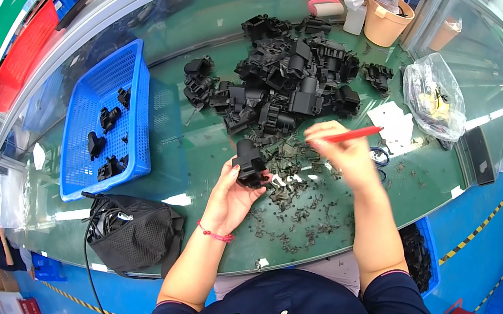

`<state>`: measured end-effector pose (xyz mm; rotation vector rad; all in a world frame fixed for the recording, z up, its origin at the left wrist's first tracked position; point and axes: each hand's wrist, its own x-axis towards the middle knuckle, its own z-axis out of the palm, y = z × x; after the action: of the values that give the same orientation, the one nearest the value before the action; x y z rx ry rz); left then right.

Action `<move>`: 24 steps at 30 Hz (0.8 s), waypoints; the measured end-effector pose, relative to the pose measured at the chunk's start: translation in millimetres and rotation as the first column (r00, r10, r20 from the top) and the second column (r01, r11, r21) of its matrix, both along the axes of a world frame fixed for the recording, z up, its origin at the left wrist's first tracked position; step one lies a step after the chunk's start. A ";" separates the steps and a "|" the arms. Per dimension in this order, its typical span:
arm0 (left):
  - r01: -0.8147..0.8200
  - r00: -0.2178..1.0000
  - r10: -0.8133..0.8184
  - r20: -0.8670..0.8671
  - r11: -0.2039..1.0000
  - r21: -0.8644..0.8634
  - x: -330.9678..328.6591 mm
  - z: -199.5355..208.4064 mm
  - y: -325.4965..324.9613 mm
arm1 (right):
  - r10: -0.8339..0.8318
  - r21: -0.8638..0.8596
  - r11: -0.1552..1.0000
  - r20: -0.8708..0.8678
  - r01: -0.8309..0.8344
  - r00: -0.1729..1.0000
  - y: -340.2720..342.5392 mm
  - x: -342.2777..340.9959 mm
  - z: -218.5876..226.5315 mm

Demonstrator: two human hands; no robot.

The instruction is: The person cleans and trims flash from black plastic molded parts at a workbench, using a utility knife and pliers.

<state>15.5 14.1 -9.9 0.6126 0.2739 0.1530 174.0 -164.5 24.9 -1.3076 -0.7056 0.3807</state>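
My left hand (233,197) is closed around a black moulded plastic part (249,162), held above the green tabletop. To its right and a little higher, my right hand (347,152) grips a slim red pen-like tool (356,135). The tool slants up to the right; its working end is hidden by my fingers. Just beyond both hands lies a big heap of similar black plastic parts (298,75). Small black trimmings (295,214) are scattered on the table under and between my hands.
A blue basket (148,133) with several black parts stands left, a black mesh bag (138,238) nearer me. Dark looped handles (379,156), a white cloth (395,126) and a clear plastic bag (433,87) lie right. At the back are a tan bucket (382,29) and a lint roller (323,6).
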 end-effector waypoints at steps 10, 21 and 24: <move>0.167 0.984 -0.160 0.073 0.980 -0.104 0.4 6.5 -3.6 | 0.134 0.069 0.989 -0.027 -0.132 0.991 24.1 -34.9 -13.2; 0.180 0.983 -0.174 0.056 0.976 -0.125 0.2 1.1 -10.0 | 0.174 0.031 0.985 -0.092 -0.172 0.980 26.3 -39.6 -14.4; 0.214 0.976 -0.205 0.076 0.966 -0.142 0.9 0.2 -9.5 | 0.172 0.017 0.985 -0.054 -0.171 0.984 26.4 -38.7 -15.3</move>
<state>16.4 4.6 -9.6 0.4828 0.1581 -0.0526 135.3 -138.1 9.5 -1.2238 -0.7751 0.5489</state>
